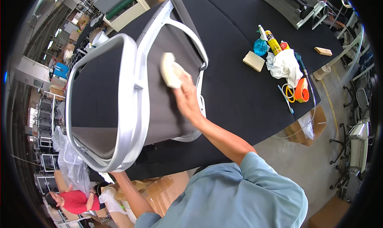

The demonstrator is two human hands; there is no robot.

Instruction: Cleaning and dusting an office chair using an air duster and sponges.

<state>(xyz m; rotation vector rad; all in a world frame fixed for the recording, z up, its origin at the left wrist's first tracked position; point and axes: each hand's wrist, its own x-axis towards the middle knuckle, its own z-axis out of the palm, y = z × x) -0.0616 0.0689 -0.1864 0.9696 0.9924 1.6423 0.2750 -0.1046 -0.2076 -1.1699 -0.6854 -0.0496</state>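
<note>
A chair frame [139, 88] with silver-grey armrest loops and a dark grey seat panel [159, 112] is tilted up on its side on the black-covered table. My right hand [186, 94] is closed round a cream sponge [169, 70], which lies against the upper part of the grey panel. The hand and sponge are slightly smeared by motion. Below the lower left bend of the frame, my left hand [118, 175] grips its edge, with most of the fingers hidden behind the metal.
Right of the chair, the black table [231, 104] holds another sponge block [253, 61], a blue spray bottle [260, 46], a yellow can [273, 42], white cloth [286, 66], an orange tape roll [302, 90] and a toothbrush [286, 99]. A person in red [79, 202] is at lower left.
</note>
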